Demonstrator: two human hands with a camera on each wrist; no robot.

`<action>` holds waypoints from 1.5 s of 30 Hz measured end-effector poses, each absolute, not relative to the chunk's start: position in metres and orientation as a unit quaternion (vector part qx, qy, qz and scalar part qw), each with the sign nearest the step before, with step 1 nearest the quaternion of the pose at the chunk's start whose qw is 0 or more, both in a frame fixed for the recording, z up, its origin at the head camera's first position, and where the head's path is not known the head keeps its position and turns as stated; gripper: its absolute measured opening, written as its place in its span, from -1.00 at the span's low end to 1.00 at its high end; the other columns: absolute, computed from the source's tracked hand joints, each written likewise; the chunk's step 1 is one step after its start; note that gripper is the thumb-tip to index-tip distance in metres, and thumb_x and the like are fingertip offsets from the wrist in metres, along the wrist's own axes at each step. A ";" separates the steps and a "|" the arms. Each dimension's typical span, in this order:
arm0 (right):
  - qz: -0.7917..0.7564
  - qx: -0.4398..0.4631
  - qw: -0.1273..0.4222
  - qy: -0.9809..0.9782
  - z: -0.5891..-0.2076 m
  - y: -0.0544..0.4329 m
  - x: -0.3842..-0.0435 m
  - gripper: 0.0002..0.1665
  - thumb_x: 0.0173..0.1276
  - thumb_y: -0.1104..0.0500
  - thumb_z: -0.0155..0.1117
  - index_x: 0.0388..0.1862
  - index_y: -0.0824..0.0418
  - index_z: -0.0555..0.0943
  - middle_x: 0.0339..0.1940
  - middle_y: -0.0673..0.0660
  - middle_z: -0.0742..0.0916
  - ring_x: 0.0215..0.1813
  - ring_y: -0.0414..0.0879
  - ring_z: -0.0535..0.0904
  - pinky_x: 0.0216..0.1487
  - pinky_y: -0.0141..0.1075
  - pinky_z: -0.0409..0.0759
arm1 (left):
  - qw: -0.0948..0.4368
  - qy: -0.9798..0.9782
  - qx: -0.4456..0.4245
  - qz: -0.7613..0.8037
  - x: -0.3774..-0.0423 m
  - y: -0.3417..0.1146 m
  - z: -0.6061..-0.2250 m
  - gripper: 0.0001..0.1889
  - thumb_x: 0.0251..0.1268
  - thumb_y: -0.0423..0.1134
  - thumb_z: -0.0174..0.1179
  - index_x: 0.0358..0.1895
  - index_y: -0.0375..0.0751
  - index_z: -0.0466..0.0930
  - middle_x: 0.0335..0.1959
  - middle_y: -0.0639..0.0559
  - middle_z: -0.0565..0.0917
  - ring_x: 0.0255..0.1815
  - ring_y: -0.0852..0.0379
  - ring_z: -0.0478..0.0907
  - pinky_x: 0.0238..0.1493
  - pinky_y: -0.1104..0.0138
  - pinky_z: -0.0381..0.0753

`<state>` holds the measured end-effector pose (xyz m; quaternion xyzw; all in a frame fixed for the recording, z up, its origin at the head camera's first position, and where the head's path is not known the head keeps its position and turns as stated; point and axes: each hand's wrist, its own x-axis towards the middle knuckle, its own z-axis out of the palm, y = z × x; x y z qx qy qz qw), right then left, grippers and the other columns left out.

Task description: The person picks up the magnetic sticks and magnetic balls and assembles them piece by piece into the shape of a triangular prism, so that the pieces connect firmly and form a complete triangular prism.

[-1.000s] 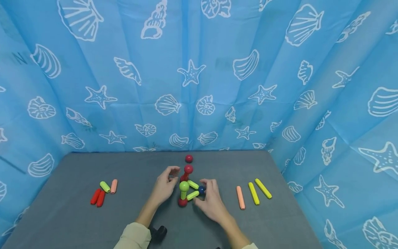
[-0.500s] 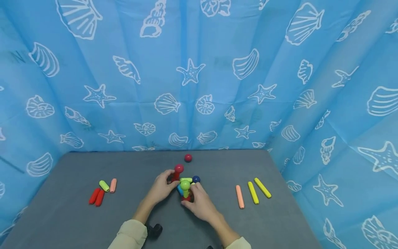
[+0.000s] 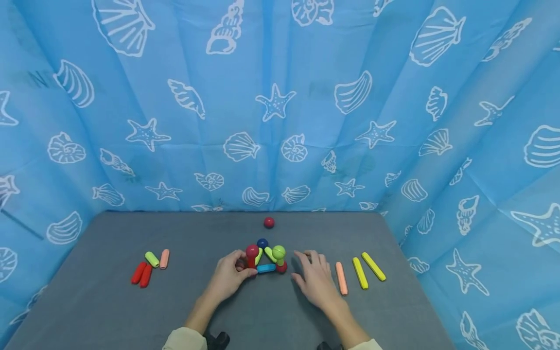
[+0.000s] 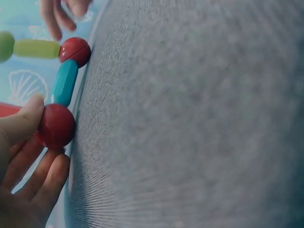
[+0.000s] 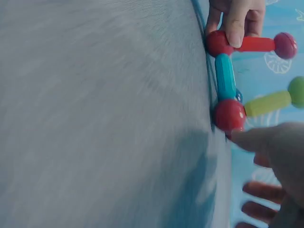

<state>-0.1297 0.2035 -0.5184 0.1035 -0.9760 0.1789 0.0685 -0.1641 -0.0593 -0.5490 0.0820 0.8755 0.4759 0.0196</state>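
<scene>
A ball-and-stick structure of toy building pieces stands on the table. Its base triangle joins a blue stick (image 3: 266,268), two light green sticks and a dark blue ball (image 3: 262,243) at the back. From the left base ball (image 4: 57,126) a red stick (image 5: 256,43) rises to a red ball (image 3: 252,251). A yellow-green stick (image 5: 268,103) rises from the right base ball (image 3: 282,267) to a green ball (image 3: 278,252). My left hand (image 3: 225,277) grips the left base ball between thumb and fingers. To the right, my right hand (image 3: 318,282) is spread, holding nothing.
A loose red ball (image 3: 269,222) lies behind the structure. Short red sticks (image 3: 142,274), a green stick (image 3: 151,259) and a peach stick (image 3: 164,259) lie at left. A longer peach stick (image 3: 341,278) and two yellow sticks (image 3: 360,273) lie right. A curtain (image 3: 280,184) hangs behind.
The structure has turned: its dark blue ball went from the right to the back, and the blue stick now faces front. My right hand has let go and moved right; the left hand grips the structure.
</scene>
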 end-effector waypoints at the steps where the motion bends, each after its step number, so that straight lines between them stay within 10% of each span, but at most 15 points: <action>1: 0.162 0.087 0.083 -0.979 -0.518 0.209 -0.126 -0.30 0.30 0.04 0.51 0.39 0.11 0.51 0.27 0.24 0.58 0.21 0.18 0.46 0.11 0.07 0.48 | 0.020 0.873 0.078 0.481 -0.164 -0.059 -0.549 -0.70 0.13 -0.15 0.53 -0.12 -0.01 0.64 -0.21 0.12 0.69 -0.28 0.24 0.54 -0.23 0.45 0.60; 19: 0.129 -0.074 0.101 -0.984 -0.518 0.244 -0.116 -0.50 0.34 0.32 0.40 0.17 0.56 0.51 -0.10 0.52 0.63 -0.09 0.36 0.58 -0.06 0.12 0.57 | 0.026 0.886 0.033 0.461 -0.163 -0.056 -0.545 -0.68 0.09 -0.10 0.55 -0.12 -0.02 0.68 -0.28 0.12 0.68 -0.31 0.17 0.48 -0.30 0.40 0.51; 29: 0.367 0.055 0.142 -0.918 -0.458 0.209 -0.140 -0.68 0.48 0.21 0.31 0.14 0.29 0.62 -0.08 0.14 0.63 -0.25 -0.17 0.57 -0.24 -0.34 0.60 | 0.031 0.895 0.024 0.445 -0.164 -0.055 -0.539 -0.66 0.05 -0.11 0.58 -0.14 -0.04 0.67 -0.34 0.12 0.65 -0.33 0.17 0.47 -0.31 0.40 0.50; 45: 0.277 0.189 0.180 -0.925 -0.466 0.120 -0.164 -0.72 0.23 0.10 0.57 -0.15 0.14 0.69 -0.16 0.05 0.68 -0.11 -0.09 0.45 -0.13 -0.27 0.54 | 0.023 0.896 0.032 0.443 -0.164 -0.056 -0.540 -0.68 0.07 -0.10 0.56 -0.17 -0.07 0.66 -0.44 0.11 0.60 -0.43 0.18 0.42 -0.45 0.40 0.39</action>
